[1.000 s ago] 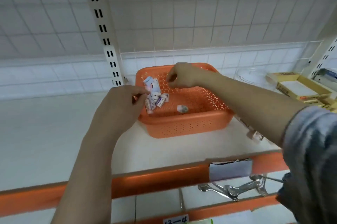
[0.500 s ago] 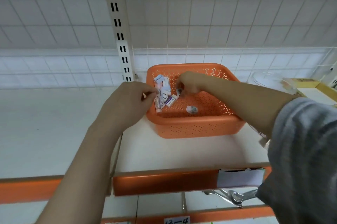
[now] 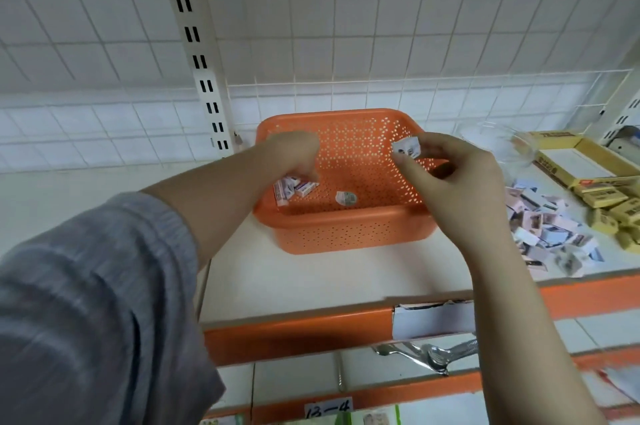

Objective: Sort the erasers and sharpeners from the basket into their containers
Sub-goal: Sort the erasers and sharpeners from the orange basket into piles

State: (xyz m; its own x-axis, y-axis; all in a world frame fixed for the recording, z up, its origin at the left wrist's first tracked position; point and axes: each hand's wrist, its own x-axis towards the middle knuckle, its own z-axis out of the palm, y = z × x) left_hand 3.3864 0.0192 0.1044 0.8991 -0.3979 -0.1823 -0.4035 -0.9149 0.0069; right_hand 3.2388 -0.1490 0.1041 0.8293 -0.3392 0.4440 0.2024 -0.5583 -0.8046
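An orange perforated basket (image 3: 346,234) stands on the white shelf. Inside it, a few small wrapped erasers (image 3: 292,187) lie at the left, and one small rounded wrapped piece (image 3: 346,197) sits alone near the middle. My left hand (image 3: 294,154) reaches into the basket's left side, fingers curled down onto the erasers; any grip is hidden. Raised over the basket's right rim, my right hand (image 3: 450,182) pinches a small white wrapped eraser (image 3: 407,147) at its fingertips.
A heap of small wrapped erasers (image 3: 547,227) lies on the shelf right of the basket. Behind it are a clear plastic container (image 3: 498,144), an open yellow box (image 3: 581,161) and small yellow packs (image 3: 616,210). A slotted upright (image 3: 197,43) rises behind the basket at the left. Metal spoons (image 3: 433,355) lie on the shelf below.
My right hand has come up out of the basket and moved right with a small eraser. My left hand went from the rim down into the basket. The view swung right.
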